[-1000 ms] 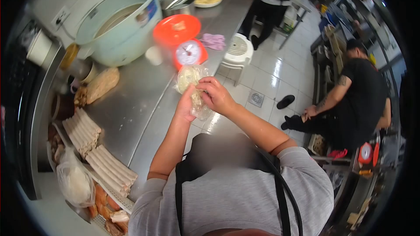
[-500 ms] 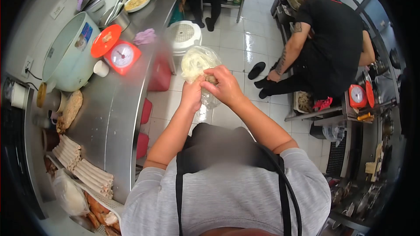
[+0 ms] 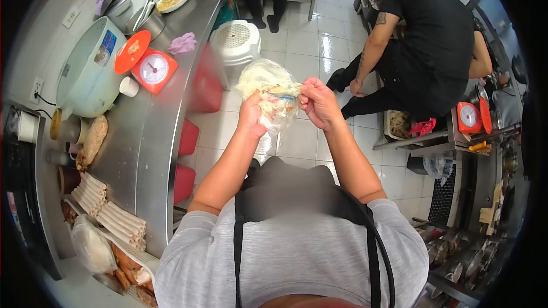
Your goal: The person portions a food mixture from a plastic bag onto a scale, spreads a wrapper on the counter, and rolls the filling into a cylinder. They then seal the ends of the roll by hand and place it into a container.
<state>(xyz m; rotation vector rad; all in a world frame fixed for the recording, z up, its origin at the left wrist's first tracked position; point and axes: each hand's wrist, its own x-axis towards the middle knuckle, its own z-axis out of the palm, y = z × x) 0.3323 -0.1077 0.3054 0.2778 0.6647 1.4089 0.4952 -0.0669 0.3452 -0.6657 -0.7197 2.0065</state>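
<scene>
A clear plastic bag with pale, creamy-looking contents hangs in front of me over the floor. My left hand is closed on the bag's near left side. With fingers curled in a pinch, my right hand grips the bag's right edge and stretches it sideways. Between the hands the plastic is bunched, with a bluish strip showing on it. What exactly the bag contains cannot be made out.
A steel counter on the left carries an orange scale, a large pale tub and stacked pale rolls. A white stool stands ahead. A co-worker in black bends at the right shelves; another person stands at the back.
My right hand has moved right, away from my left, pulling the bag's edge out. The co-worker's foot and the dark shoe near it have shifted. My view has moved slightly.
</scene>
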